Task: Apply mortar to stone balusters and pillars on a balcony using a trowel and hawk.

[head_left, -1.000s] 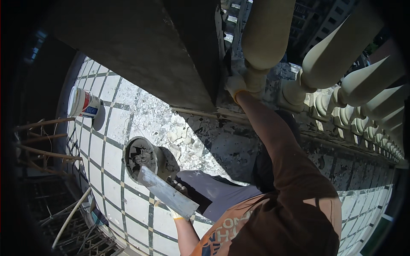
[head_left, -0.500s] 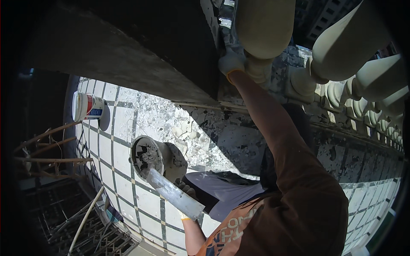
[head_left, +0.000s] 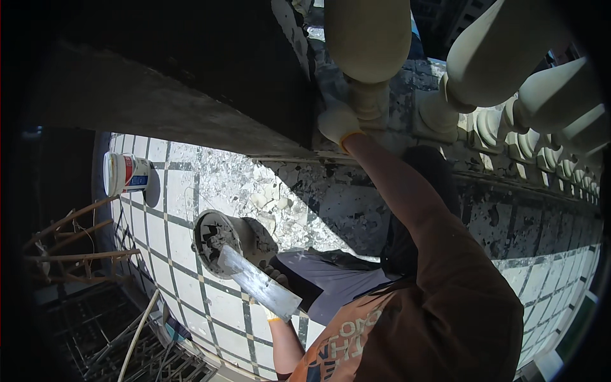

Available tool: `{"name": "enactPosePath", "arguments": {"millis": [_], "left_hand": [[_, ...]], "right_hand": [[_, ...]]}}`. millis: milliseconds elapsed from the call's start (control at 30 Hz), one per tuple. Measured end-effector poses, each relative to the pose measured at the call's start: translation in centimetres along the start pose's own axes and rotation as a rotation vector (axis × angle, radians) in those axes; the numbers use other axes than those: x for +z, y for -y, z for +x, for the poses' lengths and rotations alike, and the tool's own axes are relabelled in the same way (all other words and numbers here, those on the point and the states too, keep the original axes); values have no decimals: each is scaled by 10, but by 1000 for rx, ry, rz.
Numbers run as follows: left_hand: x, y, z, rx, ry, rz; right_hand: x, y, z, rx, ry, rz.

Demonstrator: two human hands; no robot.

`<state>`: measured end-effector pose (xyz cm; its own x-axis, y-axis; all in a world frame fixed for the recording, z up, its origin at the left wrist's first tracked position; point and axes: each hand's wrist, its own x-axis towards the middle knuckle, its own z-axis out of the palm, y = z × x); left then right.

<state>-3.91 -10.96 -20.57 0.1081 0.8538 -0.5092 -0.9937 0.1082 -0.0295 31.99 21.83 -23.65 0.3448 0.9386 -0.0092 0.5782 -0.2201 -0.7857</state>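
Observation:
My left hand (head_left: pixel 275 277), in a glove with dark fingers and a yellow cuff, grips a flat, rectangular metal plastering trowel (head_left: pixel 259 283). The blade is smeared with pale material, and in this view its far end overlaps the rim of a grey bucket (head_left: pixel 245 237) with crusted insides. My right arm stretches forward to the foot of a cream baluster (head_left: pixel 368 99). There my right hand (head_left: pixel 339 123), in a white glove with a yellow cuff, is curled beside a dark wall (head_left: pixel 280 102). Its fingers are turned away, and what they hold is hidden in shadow.
A white bucket (head_left: pixel 135 173) with a red and blue label is on the tiled floor (head_left: pixel 181 248) at left. Flakes and debris (head_left: pixel 270 200) cover the floor near the wall. Wooden poles (head_left: pixel 83 256) rise at far left. More balusters (head_left: pixel 487 57) line the right.
My right hand has drawn back toward me, away from the gap between the baluster and the wall. The trowel in my left hand stays by the grey bucket. The whole view has shifted slightly.

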Motion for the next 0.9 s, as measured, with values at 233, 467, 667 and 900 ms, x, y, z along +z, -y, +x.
{"name": "enactPosePath", "arguments": {"millis": [233, 467, 667, 900], "left_hand": [[-3, 11, -5, 27, 39, 119], [1, 16, -10, -25, 152, 3], [2, 19, -7, -48, 175, 33], [7, 20, -12, -23, 127, 44]], "right_hand": [[-18, 16, 55, 98, -192, 43], [-15, 27, 81, 123, -202, 59], [-8, -9, 128, 107, -129, -95], [-47, 44, 71, 105, 1, 129]]}}
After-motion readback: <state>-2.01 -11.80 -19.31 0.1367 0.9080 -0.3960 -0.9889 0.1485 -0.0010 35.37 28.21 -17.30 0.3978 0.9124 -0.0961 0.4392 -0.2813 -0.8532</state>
